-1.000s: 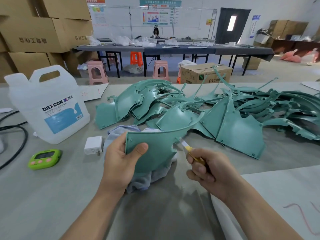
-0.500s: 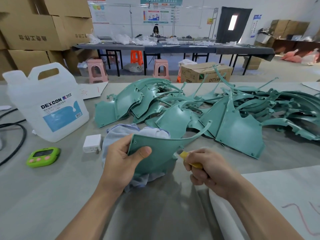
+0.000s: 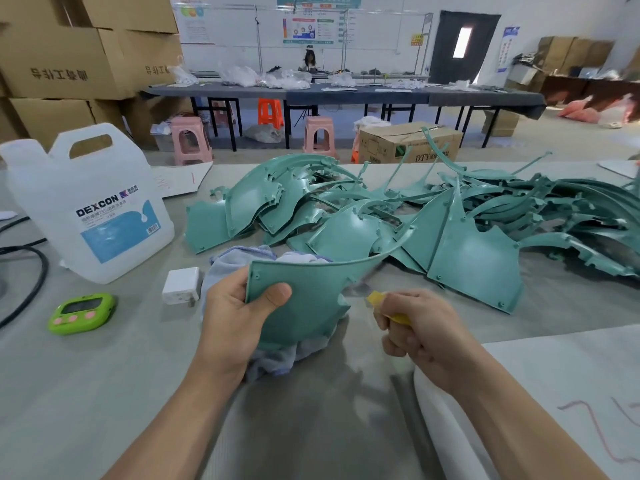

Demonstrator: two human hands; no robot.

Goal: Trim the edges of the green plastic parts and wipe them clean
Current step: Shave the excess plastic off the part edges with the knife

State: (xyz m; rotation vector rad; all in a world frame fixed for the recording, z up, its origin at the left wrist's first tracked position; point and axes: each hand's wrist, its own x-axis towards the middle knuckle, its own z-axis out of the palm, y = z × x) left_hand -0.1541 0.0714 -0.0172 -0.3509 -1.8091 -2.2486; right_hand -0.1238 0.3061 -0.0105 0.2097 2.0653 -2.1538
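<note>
Trimming station: one green plastic part (image 3: 304, 299) in hand.
From left: DEXCON jug (image 3: 90, 209), green timer (image 3: 82, 313), white plug adapter (image 3: 181, 285) on the table (image 3: 104, 393). The left hand (image 3: 235, 317) grips the curved part, thumb on its face, over a grey cloth (image 3: 228, 263). The right hand (image 3: 412, 327), just beside, is closed round a yellow-handled tool (image 3: 375, 299), blade blurred. The pile of green parts (image 3: 450, 237) lies behind, to the right.

White wall (image 3: 398, 29), dark door (image 3: 446, 69), long table (image 3: 346, 97), pink stools (image 3: 191, 140), cartons (image 3: 62, 64)

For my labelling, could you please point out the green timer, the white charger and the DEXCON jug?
green timer (image 3: 82, 314): head view, top face.
white charger (image 3: 181, 285): head view, top face.
DEXCON jug (image 3: 104, 220): head view, front label.
</note>
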